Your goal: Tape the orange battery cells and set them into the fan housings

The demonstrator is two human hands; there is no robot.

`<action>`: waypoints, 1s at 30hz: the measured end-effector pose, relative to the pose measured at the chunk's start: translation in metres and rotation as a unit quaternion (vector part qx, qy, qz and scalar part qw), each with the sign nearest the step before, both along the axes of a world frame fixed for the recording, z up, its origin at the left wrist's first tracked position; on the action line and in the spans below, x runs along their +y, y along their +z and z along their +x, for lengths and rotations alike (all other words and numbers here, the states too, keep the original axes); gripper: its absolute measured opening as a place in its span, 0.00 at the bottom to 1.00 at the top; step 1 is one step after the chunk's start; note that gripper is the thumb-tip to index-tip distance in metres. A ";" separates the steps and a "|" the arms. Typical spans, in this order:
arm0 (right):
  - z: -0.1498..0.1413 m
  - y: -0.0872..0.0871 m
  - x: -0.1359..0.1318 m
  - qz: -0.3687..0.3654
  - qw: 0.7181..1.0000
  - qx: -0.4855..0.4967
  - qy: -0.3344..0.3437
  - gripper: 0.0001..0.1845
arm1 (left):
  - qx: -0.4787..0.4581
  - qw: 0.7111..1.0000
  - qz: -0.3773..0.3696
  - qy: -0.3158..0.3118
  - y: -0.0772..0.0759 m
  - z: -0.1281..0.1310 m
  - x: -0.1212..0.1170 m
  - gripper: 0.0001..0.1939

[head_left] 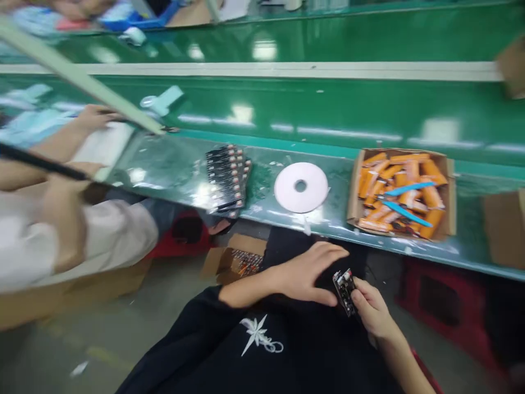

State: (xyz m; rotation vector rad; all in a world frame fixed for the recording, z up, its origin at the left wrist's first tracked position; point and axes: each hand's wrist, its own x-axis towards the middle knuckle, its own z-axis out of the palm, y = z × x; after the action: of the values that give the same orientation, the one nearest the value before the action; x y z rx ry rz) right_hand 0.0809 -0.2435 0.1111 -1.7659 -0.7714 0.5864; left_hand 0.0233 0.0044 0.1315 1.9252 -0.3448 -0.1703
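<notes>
Glossy green workbench surface [184, 175] lies ahead of a small black rectangular circuit board with white connectors [344, 293], which may drop if the pinch loosens, because only the right hand [373, 309] clamps its right edge, the rest projecting toward the left hand [305, 276], thumb and fingers apart.

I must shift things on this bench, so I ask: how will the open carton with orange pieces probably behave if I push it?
The carton is low and broad, so it should slide rather than tip. Its orange pieces lie heaped loosely and may shift. The blue tweezers only rest on top, so they might slip.
</notes>
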 end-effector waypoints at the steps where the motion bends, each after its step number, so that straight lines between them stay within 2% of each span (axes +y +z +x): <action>1: 0.014 0.016 -0.012 -0.018 0.998 -0.051 -0.016 0.40 | 0.011 1.000 -0.019 -0.018 0.007 -0.005 0.016 0.46; 2: 0.032 0.034 -0.027 -0.044 0.992 -0.106 -0.051 0.41 | 0.012 1.000 -0.027 0.006 0.012 -0.009 0.034 0.42; 3: 0.052 0.053 -0.044 -0.079 0.979 -0.156 -0.106 0.42 | 0.000 0.997 -0.005 0.082 0.017 -0.011 0.055 0.33; 4: 0.075 0.072 -0.064 -0.114 0.960 -0.190 -0.170 0.40 | -0.036 0.981 0.049 0.183 0.019 -0.010 0.078 0.22; 5: 0.099 0.090 -0.086 -0.151 0.930 -0.227 -0.247 0.37 | -0.083 0.941 0.114 0.306 0.021 -0.007 0.100 0.16; 6: 0.124 0.108 -0.109 -0.182 0.894 -0.261 -0.315 0.34 | -0.102 0.885 0.178 0.417 0.024 -0.001 0.121 0.20; 7: 0.148 0.125 -0.133 -0.207 0.857 -0.289 -0.373 0.30 | -0.082 0.842 0.236 0.478 0.026 0.005 0.138 0.28; 8: 0.171 0.138 -0.155 -0.241 0.814 -0.312 -0.426 0.26 | -0.054 0.806 0.281 0.518 0.030 0.011 0.153 0.36; 9: 0.193 0.148 -0.173 -0.341 0.753 -0.321 -0.463 0.23 | -0.006 0.783 0.319 0.534 0.033 0.015 0.164 0.44; 10: 0.211 0.154 -0.188 -0.424 0.711 -0.306 -0.471 0.20 | 0.050 0.771 0.348 0.531 0.037 0.019 0.172 0.51; 12: 0.236 0.156 -0.201 -0.531 0.668 -0.284 -0.436 0.18 | 0.142 0.756 0.384 0.512 0.039 0.025 0.184 0.55; 13: 0.241 0.153 -0.199 -0.543 0.666 -0.290 -0.421 0.19 | 0.170 0.746 0.396 0.507 0.037 0.027 0.189 0.54; 15: 0.238 0.141 -0.180 -0.491 0.694 -0.336 -0.405 0.21 | 0.164 0.732 0.405 0.523 0.029 0.030 0.201 0.52; 17: 0.219 0.124 -0.147 -0.380 0.756 -0.389 -0.365 0.19 | 0.135 0.727 0.406 0.537 0.020 0.030 0.212 0.51; 19: 0.195 0.104 -0.107 -0.265 0.832 -0.410 -0.263 0.20 | 0.117 0.740 0.402 0.526 0.016 0.027 0.221 0.49; 20: 0.183 0.094 -0.088 -0.218 0.862 -0.411 -0.202 0.22 | 0.112 0.752 0.395 0.516 0.016 0.024 0.224 0.48; 21: 0.175 0.084 -0.069 -0.180 0.879 -0.415 -0.148 0.26 | 0.108 0.767 0.383 0.503 0.017 0.021 0.226 0.47; 23: 0.167 0.064 -0.038 -0.142 0.880 -0.445 -0.082 0.32 | 0.108 0.782 0.360 0.497 0.017 0.016 0.229 0.46; 27: 0.181 0.034 -0.003 -0.191 0.839 -0.502 -0.089 0.41 | 0.108 0.794 0.304 0.515 0.010 0.009 0.240 0.45; 30: 0.197 0.029 -0.002 -0.248 0.831 -0.490 -0.090 0.45 | 0.045 0.826 0.156 0.539 0.007 0.004 0.253 0.42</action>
State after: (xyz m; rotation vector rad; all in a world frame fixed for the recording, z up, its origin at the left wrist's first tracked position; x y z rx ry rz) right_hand 0.2776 -0.2455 0.1396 -2.6176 -1.1763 -0.3697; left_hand 0.0271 0.2577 0.1389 2.1364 0.9084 0.4612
